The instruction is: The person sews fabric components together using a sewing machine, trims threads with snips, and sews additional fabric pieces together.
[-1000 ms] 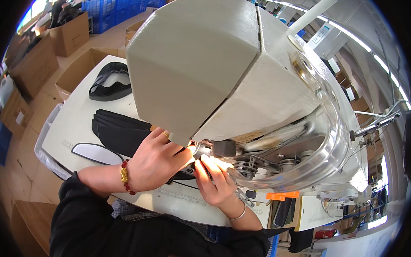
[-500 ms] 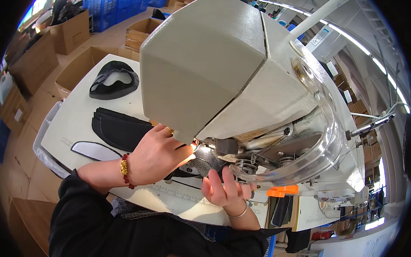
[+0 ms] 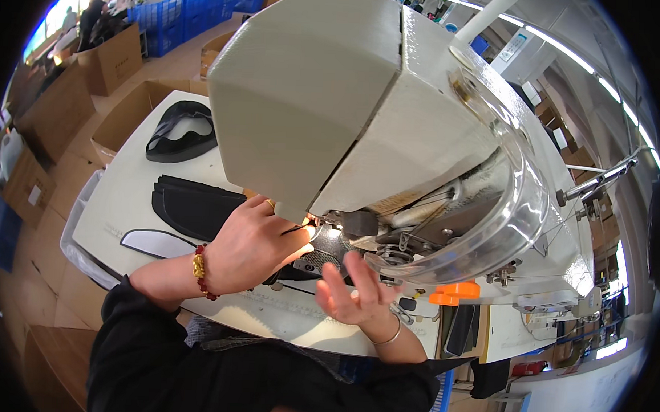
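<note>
Beneath the head of a cream sewing machine, my left hand is closed with its fingertips together beside the lit needle area. A thin dark strand shows at those fingertips; what they pinch is mostly hidden. Dark textured material lies under the needle, between my two hands. My right hand is raised just right of it, palm up, its fingers apart and holding nothing. A clear curved guard arches above and to the right of that hand.
Left on the white table lie stacked black curved pieces, a white black-edged piece and a black mask-shaped piece. An orange part sits right of my right hand. An open cardboard box stands beyond the table.
My right hand has turned and its fingers have spread and risen slightly. My left hand stays by the needle. The whole view has shifted a little.
</note>
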The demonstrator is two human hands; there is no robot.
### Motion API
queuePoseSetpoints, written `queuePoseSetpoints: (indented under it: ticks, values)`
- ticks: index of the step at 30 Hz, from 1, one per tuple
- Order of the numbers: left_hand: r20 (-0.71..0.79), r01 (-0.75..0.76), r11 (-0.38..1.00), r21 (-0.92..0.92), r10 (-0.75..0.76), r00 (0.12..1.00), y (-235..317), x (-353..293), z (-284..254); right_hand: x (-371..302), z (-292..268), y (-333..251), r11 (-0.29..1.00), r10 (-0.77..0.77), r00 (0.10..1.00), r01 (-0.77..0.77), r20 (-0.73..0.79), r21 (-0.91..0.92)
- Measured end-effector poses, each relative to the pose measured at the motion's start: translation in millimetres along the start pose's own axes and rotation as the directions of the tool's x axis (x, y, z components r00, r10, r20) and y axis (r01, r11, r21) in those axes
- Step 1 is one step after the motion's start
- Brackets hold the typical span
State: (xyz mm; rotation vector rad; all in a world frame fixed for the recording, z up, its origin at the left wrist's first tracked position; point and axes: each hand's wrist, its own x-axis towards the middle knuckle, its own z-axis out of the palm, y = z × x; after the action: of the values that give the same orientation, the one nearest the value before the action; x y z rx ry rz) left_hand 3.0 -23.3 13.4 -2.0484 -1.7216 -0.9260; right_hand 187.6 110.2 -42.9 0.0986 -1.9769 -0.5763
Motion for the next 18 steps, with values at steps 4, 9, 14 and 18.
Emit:
queuePoseSetpoints:
  ticks: [4,9,14,18]
  values:
    - [0.079,-0.022,0.998,-0.053,0.026,0.997,-6.8,0.4,-12.7,3.5,3.3,-0.4,0.982,-0.014,0.993,-0.009,0.12,0.19]
    - [0.446,0.094,0.897,-0.431,0.122,0.887,-42.7,10.3,-35.1,0.5,3.6,-1.9,0.932,0.129,0.976,-0.179,0.173,0.315]
    - [0.445,0.055,0.893,-0.446,0.168,0.879,-48.7,17.6,-56.1,17.5,-1.3,5.3,0.924,0.07,0.986,-0.122,0.154,0.362]
    - [0.513,0.089,0.917,-0.389,0.136,0.847,-42.2,24.0,-60.4,17.2,-1.1,5.6,0.934,0.071,0.985,-0.12,0.154,0.335]
